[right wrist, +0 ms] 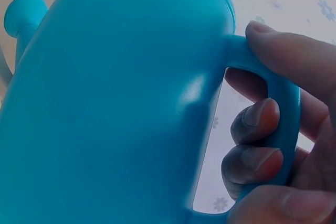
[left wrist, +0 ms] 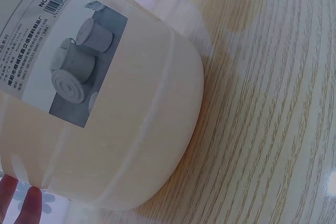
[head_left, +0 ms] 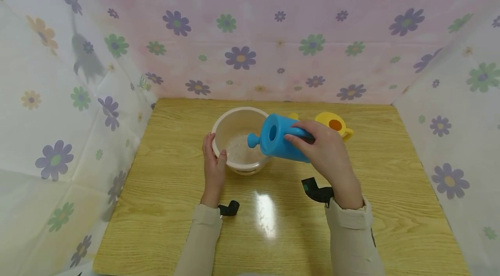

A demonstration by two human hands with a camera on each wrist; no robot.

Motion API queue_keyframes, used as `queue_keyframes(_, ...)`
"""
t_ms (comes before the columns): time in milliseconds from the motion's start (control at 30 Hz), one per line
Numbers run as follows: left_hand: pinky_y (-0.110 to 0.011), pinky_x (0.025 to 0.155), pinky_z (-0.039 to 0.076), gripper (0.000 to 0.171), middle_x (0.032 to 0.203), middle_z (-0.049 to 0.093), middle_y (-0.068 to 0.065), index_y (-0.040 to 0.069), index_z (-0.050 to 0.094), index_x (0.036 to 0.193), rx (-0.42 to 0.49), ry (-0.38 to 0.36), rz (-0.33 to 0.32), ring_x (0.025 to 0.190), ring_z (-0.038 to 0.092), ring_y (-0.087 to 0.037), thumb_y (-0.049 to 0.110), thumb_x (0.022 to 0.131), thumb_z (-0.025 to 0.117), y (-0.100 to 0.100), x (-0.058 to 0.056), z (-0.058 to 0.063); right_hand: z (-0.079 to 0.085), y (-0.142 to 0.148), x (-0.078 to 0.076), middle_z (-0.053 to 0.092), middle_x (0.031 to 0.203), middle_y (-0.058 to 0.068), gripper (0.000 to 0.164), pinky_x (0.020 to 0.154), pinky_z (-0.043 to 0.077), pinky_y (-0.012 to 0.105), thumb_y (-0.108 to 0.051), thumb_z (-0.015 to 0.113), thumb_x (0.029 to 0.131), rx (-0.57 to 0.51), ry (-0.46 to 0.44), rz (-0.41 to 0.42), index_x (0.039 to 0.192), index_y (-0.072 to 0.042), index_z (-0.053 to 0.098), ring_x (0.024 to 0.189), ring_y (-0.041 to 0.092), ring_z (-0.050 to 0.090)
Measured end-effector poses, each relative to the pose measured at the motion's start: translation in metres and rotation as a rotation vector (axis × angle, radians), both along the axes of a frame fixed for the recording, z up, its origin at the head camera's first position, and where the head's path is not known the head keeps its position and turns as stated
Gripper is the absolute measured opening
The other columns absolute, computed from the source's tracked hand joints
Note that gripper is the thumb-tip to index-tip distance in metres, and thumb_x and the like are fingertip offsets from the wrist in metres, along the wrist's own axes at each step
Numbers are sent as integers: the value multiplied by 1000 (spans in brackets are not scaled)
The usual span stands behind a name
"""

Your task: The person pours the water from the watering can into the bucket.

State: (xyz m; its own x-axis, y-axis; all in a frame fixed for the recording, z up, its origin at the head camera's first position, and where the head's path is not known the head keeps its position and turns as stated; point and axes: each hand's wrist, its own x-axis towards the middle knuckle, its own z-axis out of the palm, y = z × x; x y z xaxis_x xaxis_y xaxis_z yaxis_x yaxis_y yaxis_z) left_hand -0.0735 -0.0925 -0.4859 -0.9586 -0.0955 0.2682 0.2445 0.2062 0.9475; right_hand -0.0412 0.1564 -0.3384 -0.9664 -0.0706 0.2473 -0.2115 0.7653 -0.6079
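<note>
A cream plastic bucket stands on the table, with a speckled, shiny patch at its bottom. My left hand holds its left side, thumb over the rim and fingers along the outer wall. In the left wrist view, two fingertips show beside the bucket wall, which carries a printed label. My right hand grips the handle of a blue watering can, fingers curled through it in the right wrist view. The can is tilted left, its round spout head over the bucket's opening.
A yellow watering can with an orange opening stands behind my right hand, partly hidden. Flower-printed sheets enclose the wooden table at the back and both sides. Black wrist mounts stick out from the sleeves.
</note>
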Motion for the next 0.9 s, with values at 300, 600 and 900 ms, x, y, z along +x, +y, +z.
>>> queue_keyframes(300,-44,98,28,55,146,12,2,20,26,139,-27,-16,1,129,23,-19,14,88,44,-3,-12,-29,-1,3,0,63,100,1,37,75,47,39,-43,61,79,-18,15,-1,103,-15,64,89,19,58)
queue_keyframes(600,-43,99,28,54,146,12,3,26,26,138,-29,-5,8,130,21,-15,16,88,44,-1,-11,-33,-6,8,4,63,98,0,37,72,47,38,-43,60,80,-40,21,-4,105,-16,62,84,16,58)
queue_keyframes(900,-46,99,26,52,146,13,-3,18,25,139,-40,-26,9,129,21,-17,12,90,43,-1,-2,-16,-19,18,10,62,96,2,39,70,47,39,-43,61,79,-104,-2,-34,104,-12,62,84,17,56)
